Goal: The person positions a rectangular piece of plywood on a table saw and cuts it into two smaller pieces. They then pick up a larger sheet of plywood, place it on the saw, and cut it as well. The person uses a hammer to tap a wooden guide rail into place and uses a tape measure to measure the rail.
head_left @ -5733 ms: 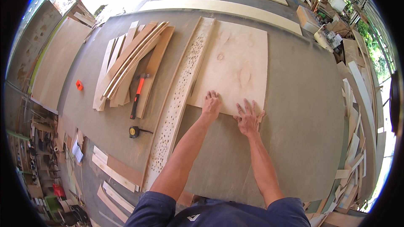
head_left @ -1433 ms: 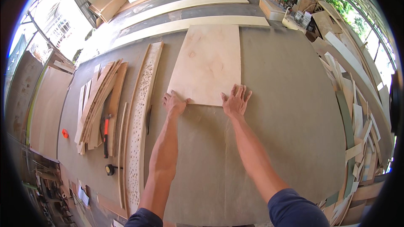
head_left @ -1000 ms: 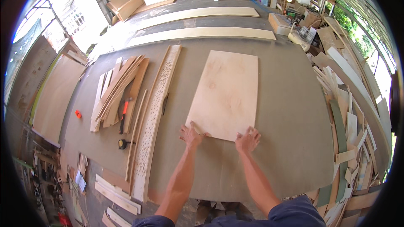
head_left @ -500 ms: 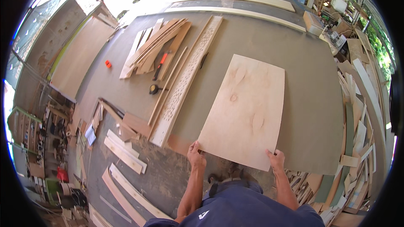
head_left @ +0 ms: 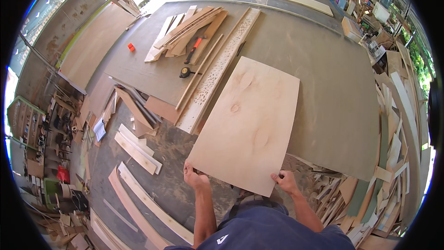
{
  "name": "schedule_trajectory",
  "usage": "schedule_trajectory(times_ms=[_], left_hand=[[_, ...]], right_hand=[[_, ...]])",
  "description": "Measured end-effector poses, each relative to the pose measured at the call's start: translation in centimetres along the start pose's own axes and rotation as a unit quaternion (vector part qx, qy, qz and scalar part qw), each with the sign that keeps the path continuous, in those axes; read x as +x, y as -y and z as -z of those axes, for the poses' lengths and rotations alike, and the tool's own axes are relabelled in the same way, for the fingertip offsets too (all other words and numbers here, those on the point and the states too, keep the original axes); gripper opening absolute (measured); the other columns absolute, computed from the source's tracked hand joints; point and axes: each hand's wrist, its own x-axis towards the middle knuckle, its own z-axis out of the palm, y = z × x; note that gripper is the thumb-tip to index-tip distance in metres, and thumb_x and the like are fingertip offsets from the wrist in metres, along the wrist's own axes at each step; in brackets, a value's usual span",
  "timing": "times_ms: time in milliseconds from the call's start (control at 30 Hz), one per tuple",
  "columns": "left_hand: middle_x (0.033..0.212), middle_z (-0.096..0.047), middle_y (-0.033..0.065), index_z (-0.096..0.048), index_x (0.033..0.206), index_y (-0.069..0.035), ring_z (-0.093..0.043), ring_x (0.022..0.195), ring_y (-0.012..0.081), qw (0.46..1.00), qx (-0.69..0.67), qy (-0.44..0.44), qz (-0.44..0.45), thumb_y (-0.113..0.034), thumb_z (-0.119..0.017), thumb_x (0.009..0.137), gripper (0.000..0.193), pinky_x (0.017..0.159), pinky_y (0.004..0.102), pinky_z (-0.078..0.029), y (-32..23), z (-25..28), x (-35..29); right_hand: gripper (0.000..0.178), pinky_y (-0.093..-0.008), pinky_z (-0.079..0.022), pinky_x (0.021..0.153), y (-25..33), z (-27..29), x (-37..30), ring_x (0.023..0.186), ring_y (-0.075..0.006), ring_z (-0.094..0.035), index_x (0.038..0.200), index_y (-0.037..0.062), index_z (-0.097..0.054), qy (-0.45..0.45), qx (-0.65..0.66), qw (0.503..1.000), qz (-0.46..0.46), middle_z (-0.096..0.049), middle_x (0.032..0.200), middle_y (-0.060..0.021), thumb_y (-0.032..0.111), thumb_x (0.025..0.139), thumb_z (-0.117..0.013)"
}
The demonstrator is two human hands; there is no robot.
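A pale plywood panel [head_left: 247, 125] with knots in its grain is held between my two hands, its near edge past the table's edge. My left hand [head_left: 196, 177] grips the near left corner, fingers partly hidden beneath. My right hand [head_left: 285, 181] pinches the near right corner, thumb on top. The panel's far part is over the worktable [head_left: 333, 97]; I cannot tell whether it touches. Left of it lies a long board with many holes [head_left: 217, 71], beside a thin wooden strip [head_left: 200, 71].
A hammer [head_left: 194, 50], a tape measure [head_left: 188, 72] and a small orange object [head_left: 131, 47] lie near stacked boards [head_left: 189, 31]. Long planks [head_left: 152, 203] lie on the floor at left. Offcuts [head_left: 388, 166] crowd the right side. A large sheet [head_left: 97, 46] leans at the far left.
The panel has come nearer to me and left, turning slightly, with both hands still on it. The whole view has shifted a little.
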Motion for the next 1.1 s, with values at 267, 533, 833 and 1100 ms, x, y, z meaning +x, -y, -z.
schedule_trajectory(times_ms=[267, 533, 833, 1100], left_hand=[[0.094, -0.067, 0.0050, -0.062, 0.094, -0.007, -0.067, 0.083, 0.0192, 0.993, -0.079, -0.082, -0.034, -0.008, -0.054, 0.102, 0.011, 0.074, 0.0382, -0.058, -0.5, 4.4, 5.8], [0.084, -0.065, 0.0100, -0.060, 0.078, -0.001, -0.067, 0.074, 0.0238, 0.973, 0.032, -0.194, -0.122, 0.000, -0.056, 0.095, 0.018, 0.073, 0.0412, -0.062, 2.3, 5.4, 10.0], [0.103, -0.070, 0.0205, -0.064, 0.109, 0.011, -0.072, 0.088, 0.0313, 0.954, 0.127, -0.269, -0.028, -0.016, -0.052, 0.106, 0.030, 0.075, 0.0440, -0.065, 2.8, 2.2, 8.6], [0.095, -0.065, 0.0109, -0.057, 0.105, 0.004, -0.067, 0.079, 0.0244, 0.989, 0.058, -0.104, -0.084, -0.016, -0.059, 0.103, 0.021, 0.070, 0.0387, -0.060, 5.0, 5.0, 11.9]], right_hand=[[0.050, -0.0348, -0.041, 0.056, 0.8, -4.9, -0.1, 0.061, -0.0126, -0.045, 0.075, -0.0058, -0.067, 0.024, -0.050, 0.998, 0.033, -0.051, 0.061, -0.0059, 0.040, 0.090, -0.080], [0.047, -0.0455, -0.050, 0.086, 2.6, -5.1, 4.8, 0.095, -0.0340, -0.063, 0.112, 0.0032, -0.073, -0.238, -0.190, 0.948, 0.093, -0.063, 0.100, -0.0150, 0.042, 0.086, -0.076], [0.083, -0.0513, -0.034, 0.100, 4.4, -5.9, 15.2, 0.116, -0.0338, -0.046, 0.144, -0.0078, -0.044, -0.371, -0.291, 0.878, 0.077, -0.046, 0.121, -0.0161, 0.050, 0.090, -0.070], [0.085, -0.0530, -0.031, 0.099, 6.1, -6.7, 17.8, 0.119, -0.0305, -0.045, 0.146, -0.0061, -0.043, -0.390, -0.296, 0.871, 0.046, -0.044, 0.123, -0.0133, 0.052, 0.090, -0.071]])
